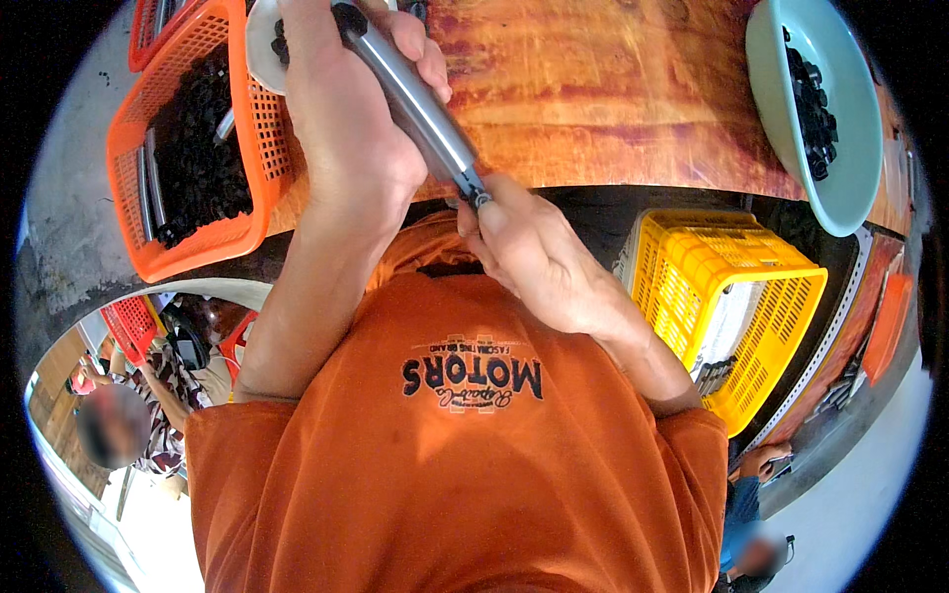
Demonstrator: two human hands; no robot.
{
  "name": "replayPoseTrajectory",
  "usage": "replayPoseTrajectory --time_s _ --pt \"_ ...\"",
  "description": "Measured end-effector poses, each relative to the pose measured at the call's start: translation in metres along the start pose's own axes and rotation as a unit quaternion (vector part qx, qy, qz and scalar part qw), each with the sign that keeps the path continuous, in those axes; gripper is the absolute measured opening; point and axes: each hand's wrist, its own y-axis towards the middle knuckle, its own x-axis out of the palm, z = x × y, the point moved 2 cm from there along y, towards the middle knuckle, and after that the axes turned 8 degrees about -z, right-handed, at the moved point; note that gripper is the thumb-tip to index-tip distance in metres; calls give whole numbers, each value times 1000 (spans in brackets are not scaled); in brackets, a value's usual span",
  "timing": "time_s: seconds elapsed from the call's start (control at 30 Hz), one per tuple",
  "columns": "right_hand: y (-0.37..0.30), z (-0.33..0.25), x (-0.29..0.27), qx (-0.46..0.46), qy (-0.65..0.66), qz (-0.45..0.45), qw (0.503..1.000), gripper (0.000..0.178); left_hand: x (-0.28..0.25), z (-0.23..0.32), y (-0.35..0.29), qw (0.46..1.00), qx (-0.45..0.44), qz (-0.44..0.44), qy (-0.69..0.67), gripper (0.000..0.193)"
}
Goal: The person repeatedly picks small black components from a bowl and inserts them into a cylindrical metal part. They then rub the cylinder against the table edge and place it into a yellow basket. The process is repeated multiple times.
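A silver metal tube [420, 104] slants across the front edge of the table, with a black piece at its far end. My left hand [346, 128] is wrapped round the tube's far part, its fingers partly hidden behind it. My right hand [539, 252] is closed at the near end, its thumb pressed on a small dark fitting [478, 196] at the tube's tip. Whether that fitting sits inside the tube or on it, I cannot tell. Behind my left hand, a white bowl [262, 54] holds small black parts.
An orange basket [259, 212] of black parts and a few metal tubes stands left. A pale blue basin [860, 128] with black pieces is at the far right of the wooden table [613, 89]. Below it stands a yellow crate [781, 326]. Other people work at both sides.
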Motion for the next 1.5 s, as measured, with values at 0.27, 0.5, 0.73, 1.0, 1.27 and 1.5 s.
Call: replayPoseTrajectory --time_s 0.27,0.5,0.73,1.0,1.27,1.5 --pt "-5 1 1 -8 35 3 999 30 -1 1 5 995 -53 -28 -82 48" --pt "-4 2 5 22 122 -24 992 31 -7 -4 1 996 -11 -63 -57 47" --pt "-2 4 6 -23 53 -6 998 32 -8 -6 0 996 -70 -1 -56 43" --pt "0 3 6 -6 111 -2 994 33 1 -10 -8 999 -39 2 -14 41" --pt "-8 -1 -6 -12 161 -33 986 61 -5 -16 -4 997 -37 -28 -58 42" --pt "-7 15 -9 -351 96 350 863 78 9 -17 12 985 -47 -32 -161 46"
